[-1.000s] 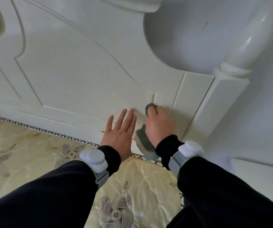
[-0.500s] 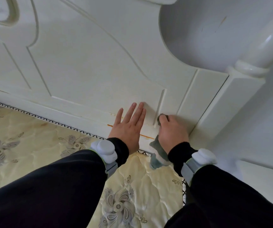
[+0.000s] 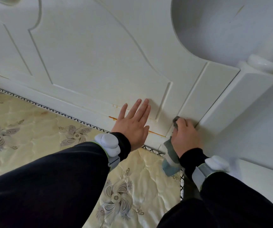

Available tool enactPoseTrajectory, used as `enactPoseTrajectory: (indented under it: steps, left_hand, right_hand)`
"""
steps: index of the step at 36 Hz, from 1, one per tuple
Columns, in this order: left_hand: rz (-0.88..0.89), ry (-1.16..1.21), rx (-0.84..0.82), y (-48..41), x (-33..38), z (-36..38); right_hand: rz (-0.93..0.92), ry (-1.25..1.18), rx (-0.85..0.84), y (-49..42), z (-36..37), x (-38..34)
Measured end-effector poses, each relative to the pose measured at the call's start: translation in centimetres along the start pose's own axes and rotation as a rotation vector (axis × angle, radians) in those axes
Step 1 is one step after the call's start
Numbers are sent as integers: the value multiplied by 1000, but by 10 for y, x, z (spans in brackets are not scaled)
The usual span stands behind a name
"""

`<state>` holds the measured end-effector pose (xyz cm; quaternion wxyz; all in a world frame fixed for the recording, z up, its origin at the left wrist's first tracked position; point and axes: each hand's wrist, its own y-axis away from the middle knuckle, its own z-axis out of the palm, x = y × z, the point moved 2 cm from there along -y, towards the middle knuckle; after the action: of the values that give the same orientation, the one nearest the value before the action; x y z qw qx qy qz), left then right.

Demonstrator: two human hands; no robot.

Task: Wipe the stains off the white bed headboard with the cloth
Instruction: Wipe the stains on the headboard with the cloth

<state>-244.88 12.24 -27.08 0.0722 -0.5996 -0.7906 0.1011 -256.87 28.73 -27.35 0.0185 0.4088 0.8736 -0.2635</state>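
Observation:
The white carved headboard (image 3: pixel 91 60) fills the upper view. An orange stain line (image 3: pixel 112 118) runs along its lower rail, partly hidden under my left hand (image 3: pixel 132 124), which lies flat against the board with straight fingers. My right hand (image 3: pixel 186 135) grips a grey-green cloth (image 3: pixel 170 155) and presses a bunched end of it against the board just right of the raised panel corner. The rest of the cloth hangs below the wrist.
A cream quilted mattress (image 3: pixel 33 129) with grey flower prints lies below the headboard. A turned white bedpost (image 3: pixel 262 66) stands at the right, with the white wall (image 3: pixel 264 129) beyond it. Small orange specks (image 3: pixel 115 106) sit above the stain line.
My right hand has slid the cloth down and to the right along the lower headboard. My left hand has stayed flat on the board beside it.

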Motion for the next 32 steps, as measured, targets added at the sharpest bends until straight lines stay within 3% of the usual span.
enactPoseTrajectory:
  steps: [4, 11, 19, 21, 26, 32]
  left_hand:
    - [-9, -10, 2, 0, 0, 2]
    - [3, -30, -19, 6, -1, 6]
    - [-21, -62, -30, 7, -7, 12]
    - [-22, -69, -24, 7, -8, 14]
    - [-32, -63, -31, 12, -13, 18]
    - [-47, -75, -63, 16, -17, 21]
  right_hand:
    - [-45, -13, 97, -7, 1, -11]
    - [-92, 259, -377, 7, 27, 9]
    - [-69, 27, 19, -2, 13, -17]
    - [-113, 56, -1, -11, 12, -29]
    - [-205, 180, -244, -13, 21, -35]
    - [-151, 119, -212, -13, 28, -41]
